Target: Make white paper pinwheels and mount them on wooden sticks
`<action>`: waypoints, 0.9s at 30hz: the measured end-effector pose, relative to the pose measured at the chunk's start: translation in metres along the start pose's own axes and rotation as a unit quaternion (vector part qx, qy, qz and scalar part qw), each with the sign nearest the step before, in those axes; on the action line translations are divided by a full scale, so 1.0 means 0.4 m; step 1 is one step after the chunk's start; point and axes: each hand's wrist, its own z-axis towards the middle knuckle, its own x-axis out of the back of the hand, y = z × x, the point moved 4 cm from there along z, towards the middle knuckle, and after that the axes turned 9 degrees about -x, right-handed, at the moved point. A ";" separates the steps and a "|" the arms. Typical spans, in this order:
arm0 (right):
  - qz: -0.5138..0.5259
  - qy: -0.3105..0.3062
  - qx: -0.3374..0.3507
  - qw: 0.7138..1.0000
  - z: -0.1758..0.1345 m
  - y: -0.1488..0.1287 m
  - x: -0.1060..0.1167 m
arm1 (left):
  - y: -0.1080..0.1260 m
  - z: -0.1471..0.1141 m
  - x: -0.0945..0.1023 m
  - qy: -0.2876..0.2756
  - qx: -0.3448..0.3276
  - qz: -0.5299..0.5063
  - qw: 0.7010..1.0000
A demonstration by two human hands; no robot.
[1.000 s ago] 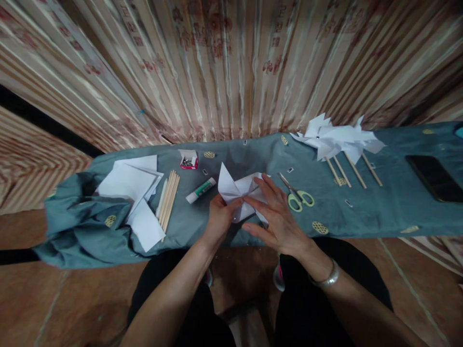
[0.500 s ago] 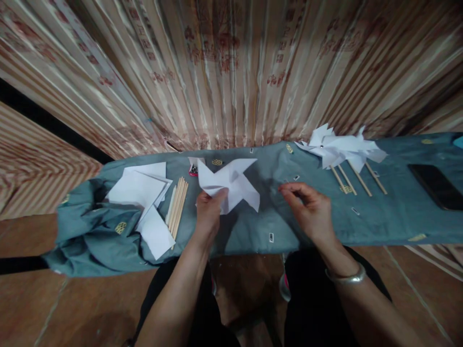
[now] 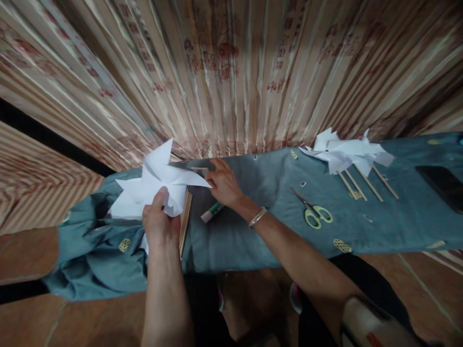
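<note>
My left hand [image 3: 161, 222] pinches a white paper pinwheel [image 3: 159, 180] near its middle, holding it above the left part of the table. Beyond the pinwheel's right tip, my right hand [image 3: 224, 183] reaches toward a small box [image 3: 199, 170] that the paper partly covers. Its index finger and thumb look apart, though the tip hides part of them. A glue stick [image 3: 212, 212] lies just below that hand. Wooden sticks [image 3: 185, 221] show to the right of my left hand. White paper sheets [image 3: 125, 207] lie behind the pinwheel, mostly hidden.
Scissors [image 3: 311, 211] with light green handles lie right of centre. Farther right are several white pinwheels [image 3: 347, 152] on wooden sticks and a dark phone [image 3: 443, 185]. A grey-green cloth [image 3: 246, 246] covers the narrow table, bunched at its left end. A patterned curtain [image 3: 231, 72] hangs behind.
My left hand has carried the pinwheel leftward over the sheets. My right hand has swung left to the small box. The scissors and glue stick have come into sight.
</note>
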 end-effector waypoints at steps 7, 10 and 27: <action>-0.108 -0.081 0.103 0.985 0.100 -0.019 -0.066 | -0.009 0.008 -0.008 -0.013 0.008 0.010 1.000; -0.148 -0.096 0.129 0.976 0.118 -0.021 -0.080 | -0.016 0.005 -0.012 -0.017 0.011 0.017 1.000; -0.158 -0.106 0.134 0.973 0.140 -0.016 -0.104 | -0.027 -0.021 -0.039 -0.046 0.005 0.018 0.999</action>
